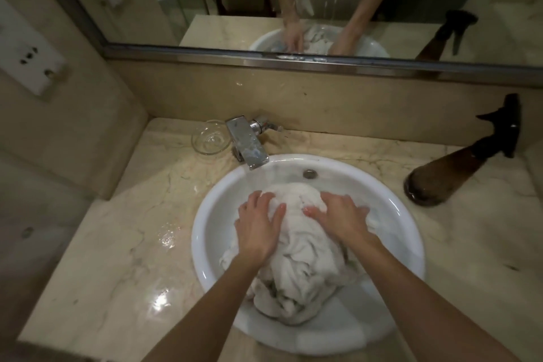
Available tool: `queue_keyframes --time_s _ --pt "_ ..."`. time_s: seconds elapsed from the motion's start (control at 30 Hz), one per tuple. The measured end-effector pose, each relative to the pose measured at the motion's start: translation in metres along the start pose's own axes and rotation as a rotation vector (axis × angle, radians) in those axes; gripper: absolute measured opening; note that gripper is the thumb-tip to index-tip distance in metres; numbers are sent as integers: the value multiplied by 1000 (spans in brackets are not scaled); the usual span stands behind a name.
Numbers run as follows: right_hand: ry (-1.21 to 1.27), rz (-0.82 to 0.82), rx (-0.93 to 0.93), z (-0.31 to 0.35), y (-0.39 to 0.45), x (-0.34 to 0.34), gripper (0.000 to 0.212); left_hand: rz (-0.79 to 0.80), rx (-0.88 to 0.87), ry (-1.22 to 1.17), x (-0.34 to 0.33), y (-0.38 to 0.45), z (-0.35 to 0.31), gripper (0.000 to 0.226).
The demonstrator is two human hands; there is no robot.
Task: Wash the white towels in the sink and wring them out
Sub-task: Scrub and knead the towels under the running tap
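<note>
Marble surface (117,244) around the sink (396,244) is wet; both hands, left (258,226) and right (340,214), press spread fingers onto the towel (308,273); harder squeezing could slop water over the rim.

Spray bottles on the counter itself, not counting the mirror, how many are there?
1. The brown spray bottle stands on the marble counter right of the sink, beside the back wall. Its twin higher up is only its reflection.
</note>
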State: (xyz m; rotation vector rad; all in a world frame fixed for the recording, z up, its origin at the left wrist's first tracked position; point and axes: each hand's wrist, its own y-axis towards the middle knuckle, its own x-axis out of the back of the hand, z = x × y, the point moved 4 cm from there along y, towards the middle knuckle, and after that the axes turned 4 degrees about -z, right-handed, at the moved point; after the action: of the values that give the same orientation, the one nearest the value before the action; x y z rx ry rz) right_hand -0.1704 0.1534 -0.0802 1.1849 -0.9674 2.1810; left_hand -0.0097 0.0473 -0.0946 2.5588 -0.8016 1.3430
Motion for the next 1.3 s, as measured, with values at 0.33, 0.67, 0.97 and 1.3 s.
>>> queue_keyframes --time_s 0.33,0.67,0.97,1.3 --pt "-45 -107 -91 2 -49 -66 98 81 134 126 -25 -34 24 87" --pt "-177 -181 -113 -2 17 -73 87 -25 136 119 -47 14 33 79" --pt "-91 -176 -29 -2 37 -52 56 -102 152 -161 -38 23 31 72" --pt "30 63 104 -6 -55 -62 137 -106 436 -284 -22 -12 39 62"
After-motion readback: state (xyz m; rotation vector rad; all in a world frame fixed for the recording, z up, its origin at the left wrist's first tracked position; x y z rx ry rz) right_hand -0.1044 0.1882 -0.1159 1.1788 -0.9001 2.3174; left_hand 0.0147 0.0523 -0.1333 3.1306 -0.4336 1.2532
